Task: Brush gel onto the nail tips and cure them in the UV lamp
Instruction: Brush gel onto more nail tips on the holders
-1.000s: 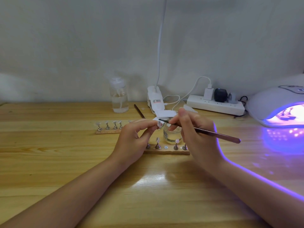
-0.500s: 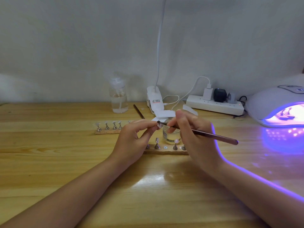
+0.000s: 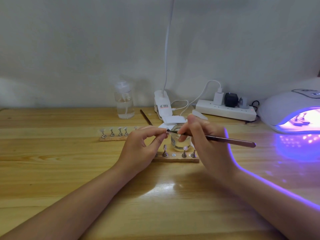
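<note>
The gel-brushing step is underway, I judge. Just in front of the small clear glass gel jar (image 3: pixel 181 139), the left hand (image 3: pixel 140 149) is pinching a tiny translucent nail tip (image 3: pixel 167 132); the right hand (image 3: pixel 206 144) is pinching a slim dark-handled brush (image 3: pixel 225 139), bristles touching it. Next calls for even strokes, then the glowing white UV lamp (image 3: pixel 285 108) far right of the jar.

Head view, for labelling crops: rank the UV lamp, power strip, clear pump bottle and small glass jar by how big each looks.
1. UV lamp, largest though cut off by the frame edge.
2. Power strip.
3. Clear pump bottle; close to the strip in area, so unsure.
4. Small glass jar, smallest, partly hidden by the hands.
</note>
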Demonstrator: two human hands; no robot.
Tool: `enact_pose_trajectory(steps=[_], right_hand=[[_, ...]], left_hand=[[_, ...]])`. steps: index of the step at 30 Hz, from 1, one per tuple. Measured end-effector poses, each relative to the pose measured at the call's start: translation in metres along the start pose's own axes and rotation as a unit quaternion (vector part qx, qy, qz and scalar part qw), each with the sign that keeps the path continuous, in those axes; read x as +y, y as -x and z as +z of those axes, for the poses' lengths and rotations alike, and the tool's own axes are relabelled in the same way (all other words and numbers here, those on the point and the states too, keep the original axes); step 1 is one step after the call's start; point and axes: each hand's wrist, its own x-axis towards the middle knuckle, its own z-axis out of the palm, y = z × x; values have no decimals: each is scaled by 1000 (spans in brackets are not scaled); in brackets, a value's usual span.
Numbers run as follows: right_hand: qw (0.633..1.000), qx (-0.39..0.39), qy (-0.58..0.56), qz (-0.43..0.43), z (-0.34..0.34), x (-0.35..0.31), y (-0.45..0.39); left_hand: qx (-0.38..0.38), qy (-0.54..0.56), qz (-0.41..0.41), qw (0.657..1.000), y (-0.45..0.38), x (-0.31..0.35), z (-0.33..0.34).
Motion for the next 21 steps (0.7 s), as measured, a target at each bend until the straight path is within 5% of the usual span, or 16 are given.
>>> enact_pose_trajectory(steps=[12,21], right_hand=[[999,0,30,-11,-1,4,-3],[997,49,-53,12,-6,-2,-3]], left_hand=[[-10,-11,-9,1000,1,3,0],[-9,-22,-7,1000,1,4,-1]])
